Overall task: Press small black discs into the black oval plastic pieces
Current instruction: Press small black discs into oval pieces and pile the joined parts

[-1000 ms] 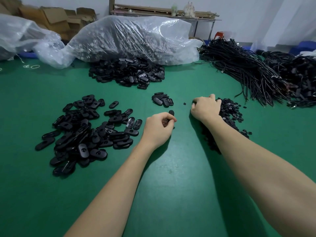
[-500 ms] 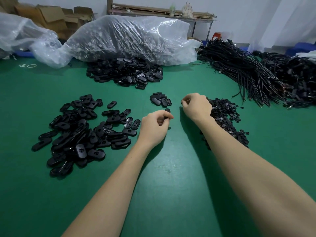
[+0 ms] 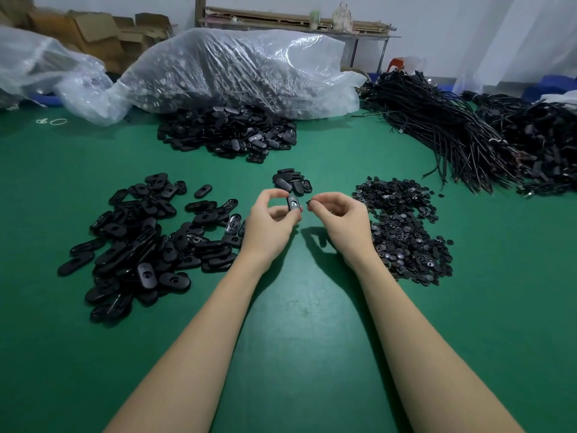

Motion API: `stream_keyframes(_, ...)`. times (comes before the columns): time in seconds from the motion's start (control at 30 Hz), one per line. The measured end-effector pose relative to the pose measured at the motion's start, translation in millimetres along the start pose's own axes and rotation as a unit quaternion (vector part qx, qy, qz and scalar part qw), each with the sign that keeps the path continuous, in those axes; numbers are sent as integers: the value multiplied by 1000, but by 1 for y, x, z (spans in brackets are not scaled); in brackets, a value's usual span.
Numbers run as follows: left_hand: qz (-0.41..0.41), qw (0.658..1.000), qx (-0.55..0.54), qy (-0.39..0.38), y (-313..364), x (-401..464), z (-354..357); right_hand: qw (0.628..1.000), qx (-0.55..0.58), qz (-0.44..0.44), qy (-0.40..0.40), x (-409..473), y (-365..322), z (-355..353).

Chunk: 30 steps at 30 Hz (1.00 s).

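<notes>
pinching an oval plastic piece (image 3: 293,204) upright between thumb and fingers, the left hand (image 3: 270,223) now holds it lifted off the worktop (image 3: 306,307), its recessed face turned up toward the camera. the right hand (image 3: 338,218) has a narrow grip on what looks like a small black disc (image 3: 309,202), nipped at its fingertips just beside the oval piece and not yet touching it. a second ago both hands were down on the worktop: the left curled over the piece, the right knuckles-down at the edge of the disc pile (image 3: 402,226). since then the right hand has come away from that pile with its pick, and both hands have risen and drawn together over the bare green between the heaps. that reads as the fetching step being done and the seating step about to begin: the disc needs to be lined up over the round recess and pushed home.

outward, the small cluster of oval pieces (image 3: 292,182) lies just beyond the hands; whether those are finished ones i cannot tell. the large loose heap of ovals (image 3: 146,239) sits to the left, another heap (image 3: 231,132) spills from under a clear plastic bag (image 3: 237,67) at the back, and bundled black cables (image 3: 443,132) lie far right.
</notes>
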<state>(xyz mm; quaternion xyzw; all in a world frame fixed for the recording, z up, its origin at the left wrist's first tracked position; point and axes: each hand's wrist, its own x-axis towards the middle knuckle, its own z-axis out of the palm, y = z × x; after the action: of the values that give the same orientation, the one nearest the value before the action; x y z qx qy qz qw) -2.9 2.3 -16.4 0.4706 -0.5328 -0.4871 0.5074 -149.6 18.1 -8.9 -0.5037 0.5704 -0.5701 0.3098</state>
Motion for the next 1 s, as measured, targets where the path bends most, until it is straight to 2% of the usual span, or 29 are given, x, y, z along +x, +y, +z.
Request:
stream_keyframes(0.17, 7, 999, -5, -31, 2, 2, -1, 1000, 3, 13, -20, 0, -3, 3)
stream_keyframes(0.37, -1, 995, -89, 33, 3, 1, 2, 998, 49, 38, -3, -2, -10, 7)
stream_keyframes(0.5, 4, 996, -64, 60, 0, 2, 2, 996, 51, 78, 8, -8, -11, 15)
stream_keyframes(0.63, 27, 998, -34, 55, 1, 0, 3, 995, 56, 84, 21, -8, -12, 15)
stream_keyframes(1.0, 31, 995, -95, 17, 5, -3, 0, 993, 73, 88, 24, -9, -15, 14)
